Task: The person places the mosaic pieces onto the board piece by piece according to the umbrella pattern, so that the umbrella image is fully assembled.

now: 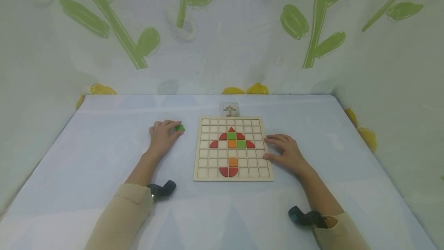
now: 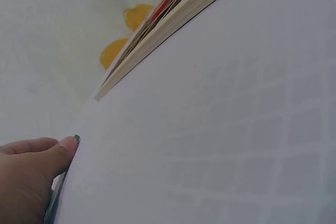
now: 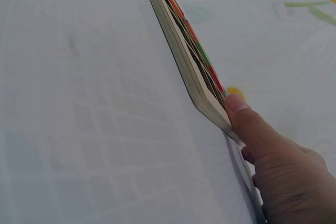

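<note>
Left of the board, my left hand point(image 1: 162, 136) pinches a small green tile point(image 1: 180, 127) between thumb and fingers, low over the table. A wooden grid board point(image 1: 210, 160) lies in front of me, bearing red rounded pieces point(image 1: 224, 171), a red triangle point(image 1: 231, 129), green squares point(image 1: 241, 144) and orange squares point(image 1: 233, 161). At its right edge, my right hand point(image 1: 285, 151) rests with fingers spread apart and fingertips right at the rim. In the right wrist view the thumb point(image 3: 236, 103) touches the board's side.
A small patterned card point(image 1: 229, 109) lies just behind the board, showing a similar figure on a grid. Dark wrist cameras point(image 1: 163, 189) are strapped at both sleeves. White walls with painted green leaves point(image 1: 294, 21) enclose the table point(image 1: 236, 211) at the back and sides.
</note>
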Demonstrator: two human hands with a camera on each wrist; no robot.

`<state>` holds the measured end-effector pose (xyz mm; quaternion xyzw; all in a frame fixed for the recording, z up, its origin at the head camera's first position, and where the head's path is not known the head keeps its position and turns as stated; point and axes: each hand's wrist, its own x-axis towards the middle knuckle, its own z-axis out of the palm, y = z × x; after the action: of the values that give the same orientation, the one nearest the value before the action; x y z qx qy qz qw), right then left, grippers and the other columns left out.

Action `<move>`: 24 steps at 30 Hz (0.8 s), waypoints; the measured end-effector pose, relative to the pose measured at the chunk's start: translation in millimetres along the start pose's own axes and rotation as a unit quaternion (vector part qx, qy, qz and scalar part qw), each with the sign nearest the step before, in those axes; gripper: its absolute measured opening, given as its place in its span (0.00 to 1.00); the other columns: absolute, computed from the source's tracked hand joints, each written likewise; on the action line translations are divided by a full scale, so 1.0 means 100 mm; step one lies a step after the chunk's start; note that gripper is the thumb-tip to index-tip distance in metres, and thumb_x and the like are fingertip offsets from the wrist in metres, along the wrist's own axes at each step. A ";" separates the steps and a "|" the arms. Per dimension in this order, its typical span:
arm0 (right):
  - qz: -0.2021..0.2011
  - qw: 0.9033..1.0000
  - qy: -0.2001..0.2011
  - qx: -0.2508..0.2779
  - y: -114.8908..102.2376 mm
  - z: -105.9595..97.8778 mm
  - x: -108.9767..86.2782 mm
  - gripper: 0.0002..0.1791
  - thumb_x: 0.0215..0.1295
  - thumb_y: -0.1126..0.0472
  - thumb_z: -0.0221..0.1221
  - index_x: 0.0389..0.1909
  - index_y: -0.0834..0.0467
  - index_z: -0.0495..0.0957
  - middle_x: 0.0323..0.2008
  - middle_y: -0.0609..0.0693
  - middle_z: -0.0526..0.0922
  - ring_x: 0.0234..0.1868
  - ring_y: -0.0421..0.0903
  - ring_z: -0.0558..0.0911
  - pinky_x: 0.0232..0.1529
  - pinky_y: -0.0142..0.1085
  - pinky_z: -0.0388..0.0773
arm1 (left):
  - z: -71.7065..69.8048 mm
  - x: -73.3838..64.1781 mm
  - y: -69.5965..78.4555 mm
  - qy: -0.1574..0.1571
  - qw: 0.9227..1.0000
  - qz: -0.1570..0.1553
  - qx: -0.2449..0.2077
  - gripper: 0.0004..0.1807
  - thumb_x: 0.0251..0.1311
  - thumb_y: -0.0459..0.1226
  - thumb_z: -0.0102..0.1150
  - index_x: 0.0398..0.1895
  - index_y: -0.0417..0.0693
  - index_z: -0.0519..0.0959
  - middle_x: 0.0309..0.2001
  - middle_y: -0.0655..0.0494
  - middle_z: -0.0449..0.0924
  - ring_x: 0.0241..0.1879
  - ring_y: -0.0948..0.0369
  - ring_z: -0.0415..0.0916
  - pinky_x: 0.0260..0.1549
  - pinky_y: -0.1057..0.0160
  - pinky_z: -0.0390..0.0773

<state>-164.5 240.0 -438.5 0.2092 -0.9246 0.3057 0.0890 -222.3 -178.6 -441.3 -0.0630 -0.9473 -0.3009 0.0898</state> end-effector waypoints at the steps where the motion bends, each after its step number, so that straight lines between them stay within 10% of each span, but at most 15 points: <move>1: 0.001 1.000 0.000 0.000 0.00 0.00 0.00 0.30 0.47 0.53 0.71 0.53 0.57 0.78 0.56 0.56 0.77 0.62 0.58 0.66 0.60 0.58 0.55 | 0.00 0.00 0.00 0.000 1.000 0.003 -0.003 0.23 0.59 0.45 0.61 0.57 0.48 0.76 0.55 0.46 0.76 0.51 0.48 0.62 0.48 0.45 0.54; 24: 0.011 1.000 -0.009 0.010 0.01 0.00 0.01 0.31 0.47 0.53 0.71 0.54 0.57 0.78 0.57 0.56 0.76 0.63 0.57 0.66 0.61 0.58 0.54 | 0.10 -0.11 0.13 -0.005 0.998 0.014 -0.054 0.18 0.56 0.41 0.64 0.48 0.42 0.80 0.40 0.47 0.75 0.46 0.51 0.63 0.48 0.52 0.64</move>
<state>-165.5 239.9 -439.0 0.2024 -0.9246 0.3137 0.0753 -210.3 -163.3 -444.4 -0.0825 -0.9291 -0.3502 0.0852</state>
